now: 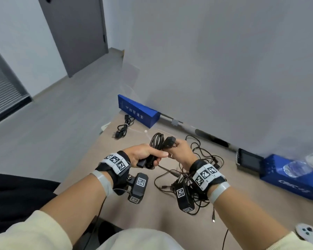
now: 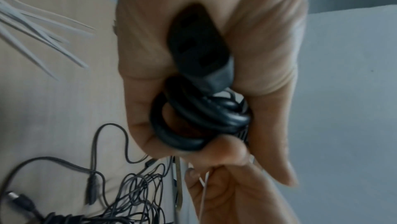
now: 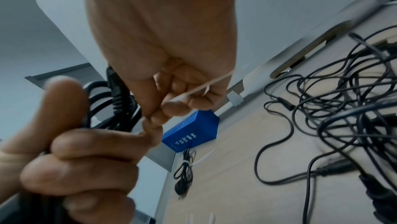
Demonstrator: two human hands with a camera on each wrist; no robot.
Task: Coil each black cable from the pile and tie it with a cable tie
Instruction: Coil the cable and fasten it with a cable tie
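Observation:
My left hand [image 1: 148,156] grips a coiled black power cable [image 1: 157,143] above the table; its loops and black plug [image 2: 197,49] sit inside the curled fingers [image 2: 137,91]. My right hand [image 1: 181,148] is just right of the coil, touching it, and pinches a thin white cable tie [image 3: 199,88] in its curled fingers [image 3: 171,112]. The coil's far loops [image 3: 107,101] stick up past both hands. The pile of tangled black cables [image 1: 195,170] lies on the table under my right wrist.
One tied black cable [image 1: 124,127] lies at the far left by a blue box [image 1: 139,110]. Loose white ties [image 2: 32,28] lie on the beige table [image 1: 116,204]. A second blue box [image 1: 293,179], a small dark device [image 1: 248,160] and a plastic bottle [image 1: 300,166] stand on the right.

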